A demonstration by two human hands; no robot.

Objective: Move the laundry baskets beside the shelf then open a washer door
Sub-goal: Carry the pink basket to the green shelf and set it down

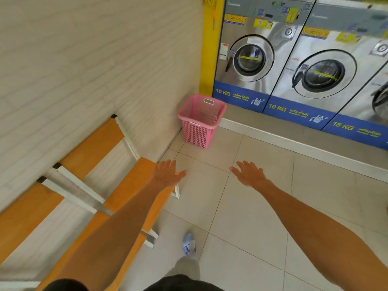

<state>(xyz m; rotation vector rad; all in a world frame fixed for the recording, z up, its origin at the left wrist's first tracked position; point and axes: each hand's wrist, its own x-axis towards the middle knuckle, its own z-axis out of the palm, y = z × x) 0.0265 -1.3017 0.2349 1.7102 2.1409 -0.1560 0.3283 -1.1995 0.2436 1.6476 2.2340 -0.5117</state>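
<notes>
A pink plastic laundry basket (200,120) stands upright on the tiled floor in the corner between the white brick wall and the washers. It looks empty. My left hand (168,174) and my right hand (248,173) are stretched forward with fingers spread, both holding nothing and well short of the basket. Steel front-loading washers line the right: the nearest 10 KG washer's round door (251,58) is shut, and so is the second washer's door (324,74). An orange and white shelf (130,181) runs along the wall at the left.
A raised grey step with a white edge (294,143) runs under the washers. A yellow pillar (211,49) stands between wall and washers. My foot in a blue slipper (189,244) is on the tiles. A third, 15 KG washer (380,101) is cut off at the right.
</notes>
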